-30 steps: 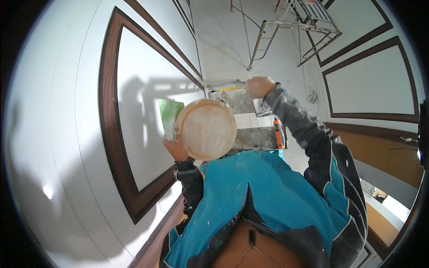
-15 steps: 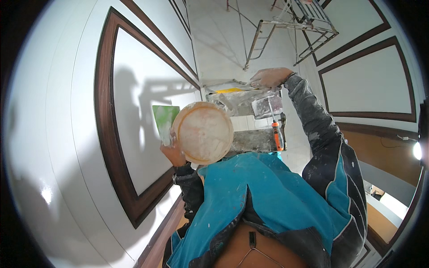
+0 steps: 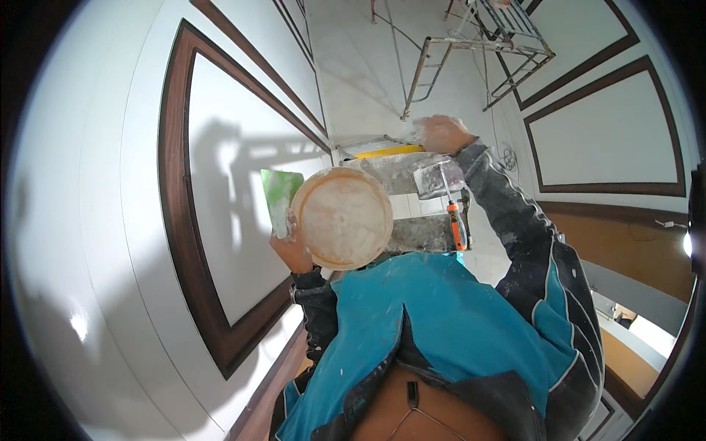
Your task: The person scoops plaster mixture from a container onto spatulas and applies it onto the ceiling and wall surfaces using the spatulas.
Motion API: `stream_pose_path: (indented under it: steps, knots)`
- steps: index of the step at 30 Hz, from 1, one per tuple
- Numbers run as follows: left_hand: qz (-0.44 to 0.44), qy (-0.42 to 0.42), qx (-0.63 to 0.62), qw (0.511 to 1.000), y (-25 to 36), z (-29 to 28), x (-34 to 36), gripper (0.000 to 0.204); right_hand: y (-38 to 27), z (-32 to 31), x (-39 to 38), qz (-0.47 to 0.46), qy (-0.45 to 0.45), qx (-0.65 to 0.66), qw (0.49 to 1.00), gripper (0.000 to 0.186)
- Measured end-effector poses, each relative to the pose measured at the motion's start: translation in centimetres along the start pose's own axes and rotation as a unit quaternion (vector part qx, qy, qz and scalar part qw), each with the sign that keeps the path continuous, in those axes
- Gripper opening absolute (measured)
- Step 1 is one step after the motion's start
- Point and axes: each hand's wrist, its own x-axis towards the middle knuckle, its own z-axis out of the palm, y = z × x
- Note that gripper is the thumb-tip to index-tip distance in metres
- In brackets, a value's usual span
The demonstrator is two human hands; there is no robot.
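My left hand (image 3: 293, 248) is closed on a green flat spreader (image 3: 281, 197) smeared with white. Right beside those fingers is a round, pale plastic bucket lid (image 3: 342, 218) with white residue; whether the hand also grips it I cannot tell. My right hand (image 3: 446, 134), dusted white and blurred by motion, is raised just beyond the far plank. Its fingers are smeared, so what they hold does not show. Below that hand lies a yellow strip-like thing (image 3: 390, 151). A screwdriver (image 3: 456, 226) with an orange and black handle lies on the near plank.
Two dirty grey planks, a far one (image 3: 397, 173) and a near one (image 3: 423, 233), are in front of me. A whitish square piece (image 3: 440, 181) sits on the far plank. Metal scaffolding (image 3: 482, 50) stands beyond. A dark-framed white wall panel (image 3: 235, 169) is on my left.
My right hand has moved slightly left, and a crumpled greyish film no longer covers the far plank. More of the yellow thing shows. My left hand, spreader and lid have shifted slightly right.
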Motion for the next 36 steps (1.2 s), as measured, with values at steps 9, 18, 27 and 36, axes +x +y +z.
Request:
stream_pose_path:
  steps: [9, 18, 27, 36]
  knots:
    - [-0.024, -0.088, -0.047, 0.995, 0.5, 3.0, -1.5, 0.03, 2.3, -1.8, -3.0, -0.071, 0.085, 0.011, 0.994, 0.032]
    - [-0.023, -0.059, -0.023, 0.998, 0.3, 5.9, -2.7, 0.027, 2.0, 0.8, -4.1, -0.075, 0.049, -0.048, 0.995, 0.021]
    - [0.035, -0.046, 0.039, 0.998, 0.8, 5.3, -1.8, 0.026, -3.1, -5.7, -7.5, -0.144, 0.071, 0.099, 0.982, 0.029]
    - [0.151, -0.069, 0.088, 0.982, 3.9, 5.9, -1.4, 0.027, -4.8, -5.4, -8.2, -0.179, 0.057, 0.067, 0.98, 0.031]
